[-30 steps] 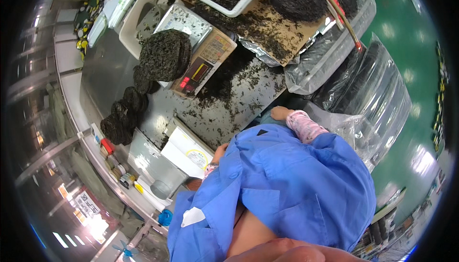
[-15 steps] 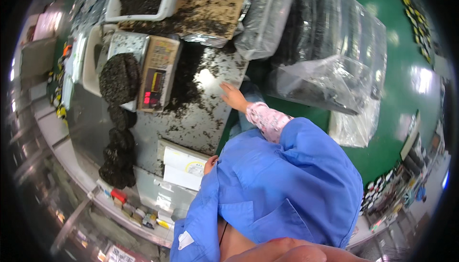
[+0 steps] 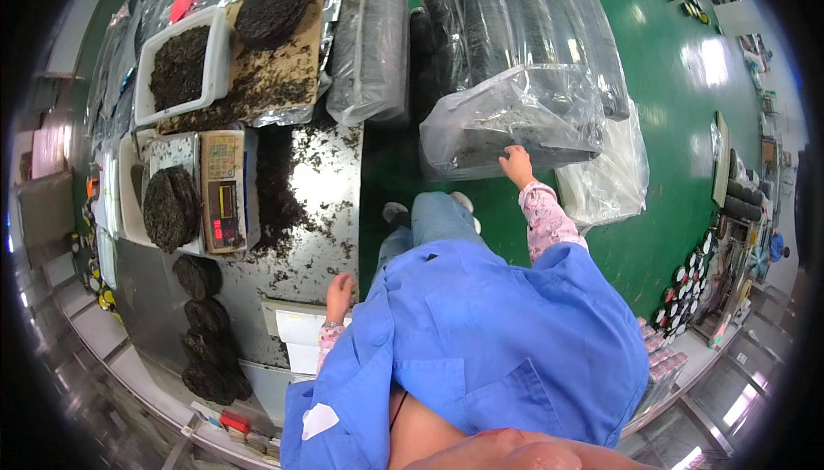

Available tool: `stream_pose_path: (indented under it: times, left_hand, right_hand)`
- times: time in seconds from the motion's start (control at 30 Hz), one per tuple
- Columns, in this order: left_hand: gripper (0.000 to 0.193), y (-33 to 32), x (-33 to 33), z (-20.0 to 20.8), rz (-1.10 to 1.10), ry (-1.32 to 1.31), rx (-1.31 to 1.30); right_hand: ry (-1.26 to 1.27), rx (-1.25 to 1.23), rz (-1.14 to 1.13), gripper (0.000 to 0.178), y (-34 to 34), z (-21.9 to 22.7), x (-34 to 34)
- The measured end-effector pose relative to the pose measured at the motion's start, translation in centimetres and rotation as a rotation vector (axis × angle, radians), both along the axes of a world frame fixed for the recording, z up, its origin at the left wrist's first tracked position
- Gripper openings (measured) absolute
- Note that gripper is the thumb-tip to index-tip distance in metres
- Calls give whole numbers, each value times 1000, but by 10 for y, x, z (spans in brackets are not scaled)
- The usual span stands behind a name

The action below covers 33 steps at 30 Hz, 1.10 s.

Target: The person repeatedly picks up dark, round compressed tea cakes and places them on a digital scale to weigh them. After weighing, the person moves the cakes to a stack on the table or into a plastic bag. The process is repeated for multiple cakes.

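My right hand [image 3: 517, 166] reaches out over the near edge of a clear plastic bag [image 3: 455, 131] with dark contents. Its fingers look loosely apart; whether they touch the film I cannot tell. My left hand [image 3: 341, 291] hovers by the metal table's edge, beside white paper sheets [image 3: 300, 328], with fingers slightly bent and nothing visible in them. On the table, a dark round cake that looks like dried seaweed [image 3: 170, 208] rests on a digital scale [image 3: 225, 200] with a red display. Several similar cakes [image 3: 206, 324] stand in a row nearer to me.
A white tub [image 3: 216, 62] of dark flakes stands beyond the scale, next to a flake-strewn board [image 3: 283, 84] bearing another round cake [image 3: 273, 13]. A long filled plastic bag [image 3: 369, 49] lies right of the board. Green floor [image 3: 661, 66] stretches to the right.
My right hand has moved from over the table's edge to the clear bag on the right. The left hand now shows more fully. The view has shifted to the right.
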<state>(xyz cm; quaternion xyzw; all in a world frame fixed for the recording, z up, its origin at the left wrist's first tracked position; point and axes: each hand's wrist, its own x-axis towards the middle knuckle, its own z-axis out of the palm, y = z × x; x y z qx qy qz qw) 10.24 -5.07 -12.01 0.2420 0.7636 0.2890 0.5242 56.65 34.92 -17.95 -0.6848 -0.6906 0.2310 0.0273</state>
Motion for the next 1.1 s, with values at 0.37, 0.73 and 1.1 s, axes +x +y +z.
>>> stream_pose_path:
  times: [0.37,0.73,1.1]
  left_hand:
    - [35,-86,96,18,-134,277,-441]
    - [28,127,273,52,-509,242,-202]
    - [40,488,461,-22,-1290,688,652]
  right_hand:
    - [-76,-104,-27,64,126,-71,131]
    - [-227,-60,741,69,138,-83,279]
    - [-238,-621,885,62,20,-16,334]
